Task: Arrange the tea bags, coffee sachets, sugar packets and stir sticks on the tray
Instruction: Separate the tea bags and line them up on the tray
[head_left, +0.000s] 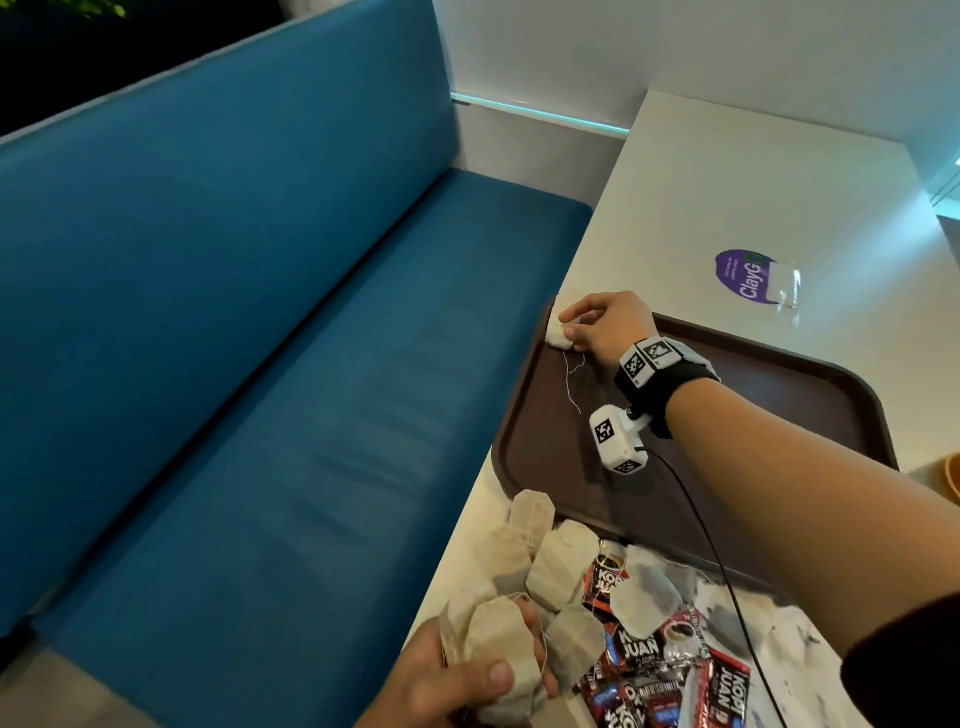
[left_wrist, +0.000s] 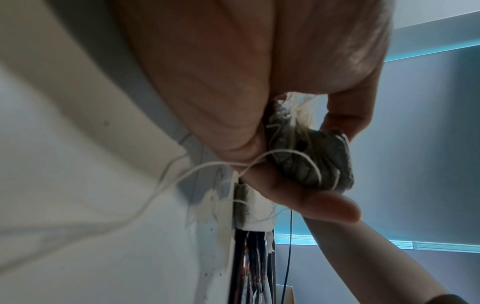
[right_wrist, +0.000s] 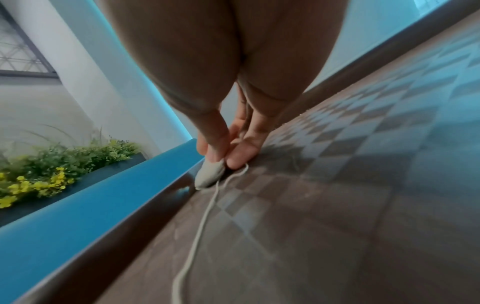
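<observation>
A dark brown tray (head_left: 779, 395) lies on the white table. At its far left corner my right hand (head_left: 582, 325) pinches one pale tea bag (head_left: 558, 335) against the tray floor; its string trails toward me. The right wrist view shows the same tea bag (right_wrist: 209, 174) under the fingertips (right_wrist: 237, 158). Near the table's front edge my left hand (head_left: 467, 675) grips a bunch of tea bags (head_left: 493, 639); in the left wrist view that bunch (left_wrist: 306, 160) is crumpled in the fist. More tea bags (head_left: 556, 566) and red-black coffee sachets (head_left: 639, 654) lie piled before the tray.
A blue bench (head_left: 234, 338) runs along the table's left side. A clear packet with a purple label (head_left: 753, 275) lies on the table beyond the tray. An orange object (head_left: 953, 478) peeks in at the right edge. A cable from the wrist camera crosses the pile.
</observation>
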